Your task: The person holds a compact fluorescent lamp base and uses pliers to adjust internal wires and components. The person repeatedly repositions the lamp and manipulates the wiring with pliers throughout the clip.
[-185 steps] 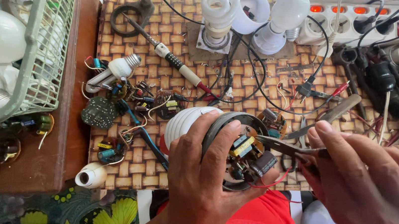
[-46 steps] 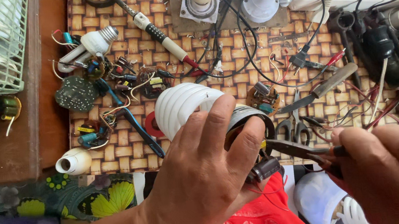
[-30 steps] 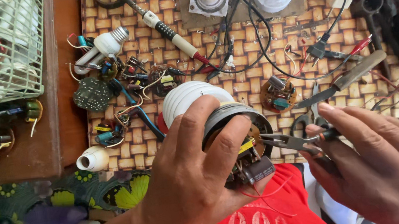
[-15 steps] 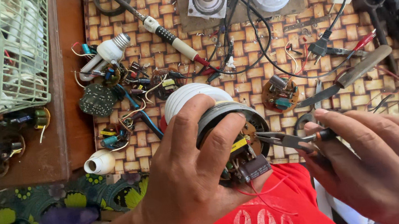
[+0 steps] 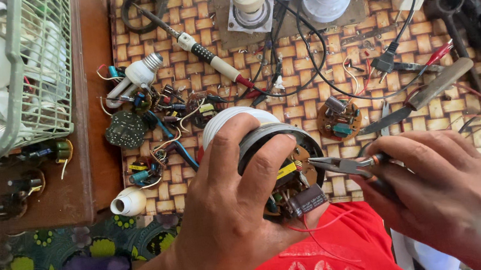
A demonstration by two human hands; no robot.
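Gripping bulb (image 5: 239, 126) in left hand (image 5: 231, 214), fingers hiding its body | right hand (image 5: 439, 185) is clasping pliers (image 5: 340, 166), handles hidden

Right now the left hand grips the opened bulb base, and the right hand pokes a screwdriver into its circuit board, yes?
Not quite. In the head view the right hand holds needle-nose pliers, not a screwdriver, with the tips at the circuit board. The left hand does grip the opened bulb base.
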